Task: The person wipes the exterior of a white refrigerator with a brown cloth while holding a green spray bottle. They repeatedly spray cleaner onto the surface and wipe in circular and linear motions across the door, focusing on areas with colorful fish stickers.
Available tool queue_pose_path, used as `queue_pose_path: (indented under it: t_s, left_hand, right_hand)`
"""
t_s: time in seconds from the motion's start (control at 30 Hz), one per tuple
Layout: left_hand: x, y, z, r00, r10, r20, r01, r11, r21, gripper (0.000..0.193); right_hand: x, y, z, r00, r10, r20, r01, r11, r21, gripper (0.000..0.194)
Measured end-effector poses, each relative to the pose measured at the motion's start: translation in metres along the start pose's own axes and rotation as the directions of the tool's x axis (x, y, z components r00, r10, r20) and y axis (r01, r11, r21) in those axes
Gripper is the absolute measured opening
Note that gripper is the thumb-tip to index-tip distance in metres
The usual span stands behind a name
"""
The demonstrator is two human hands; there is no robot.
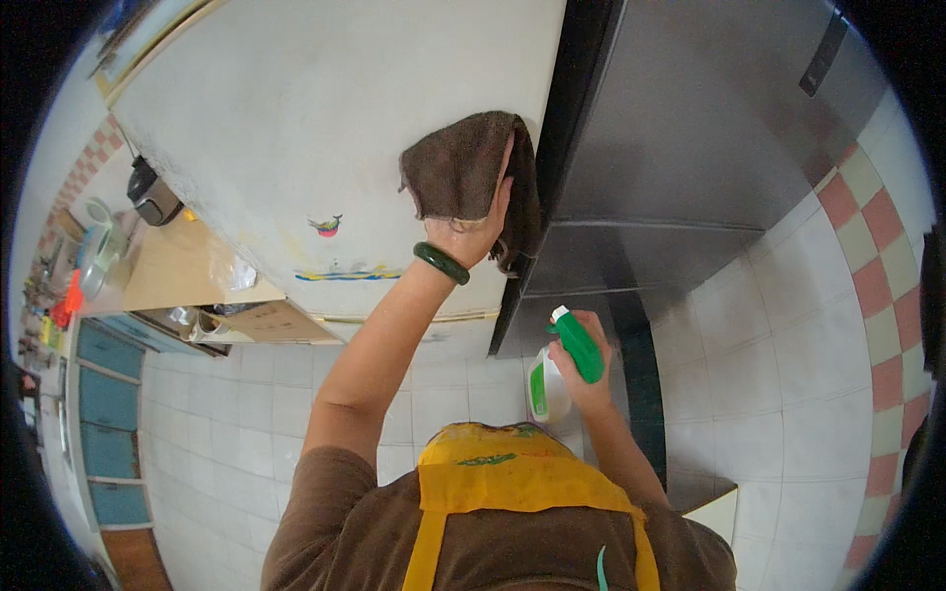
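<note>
My left hand [473, 233], with a dark green bangle [441, 263] at the wrist, holds a brown cloth [458, 166]. The cloth lies against a white wall panel [295, 118], close to its right edge, and its folds hide most of my fingers. Lower down on the right, my right hand [591, 369] grips a spray bottle [545, 388] around its neck. Its trigger head [578, 346] is green with a white nozzle, pointing up and left. The bottle's body is white and bears a green label.
Right of the panel stands a dark grey refrigerator [665, 133]. A small whale sticker [325, 224] and a blue-yellow strip [347, 276] mark the panel. On the left are a wooden counter [174, 258], a black appliance [154, 193] and blue cabinets [109, 391]. White tiles [222, 414] cover the floor.
</note>
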State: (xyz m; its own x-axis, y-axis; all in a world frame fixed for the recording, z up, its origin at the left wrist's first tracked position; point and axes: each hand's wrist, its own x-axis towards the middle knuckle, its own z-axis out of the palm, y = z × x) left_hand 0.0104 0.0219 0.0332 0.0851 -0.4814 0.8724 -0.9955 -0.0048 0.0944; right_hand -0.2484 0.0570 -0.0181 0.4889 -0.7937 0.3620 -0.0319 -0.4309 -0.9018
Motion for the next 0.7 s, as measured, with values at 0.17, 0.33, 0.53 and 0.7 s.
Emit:
queue_pose_path:
  t_s: [0.17,0.33,0.53,0.7]
  left_hand:
    - [-0.045,-0.012,-0.013,0.972,-0.005,0.234,0.029,0.995,-0.097,0.054]
    - [-0.05,-0.014,-0.017,0.969,0.043,0.243,-0.058,0.997,0.055,0.056]
    - [0.048,-0.008,-0.019,0.994,0.084,0.075,-0.086,0.996,0.019,0.05]
    - [0.007,-0.006,-0.02,0.984,0.175,-0.014,-0.174,0.983,0.058,0.053]
  right_hand:
    - [-0.002,0.002,0.007,0.995,0.081,-0.061,-0.076,0.995,0.07,0.026]
    - [0.001,0.003,0.004,0.997,0.046,-0.065,-0.041,0.996,0.081,0.028]
    - [0.013,0.002,0.001,0.995,0.076,-0.058,-0.069,0.991,0.116,0.025]
    - [0.013,0.005,0.005,0.996,0.002,-0.094,0.007,0.995,0.095,0.024]
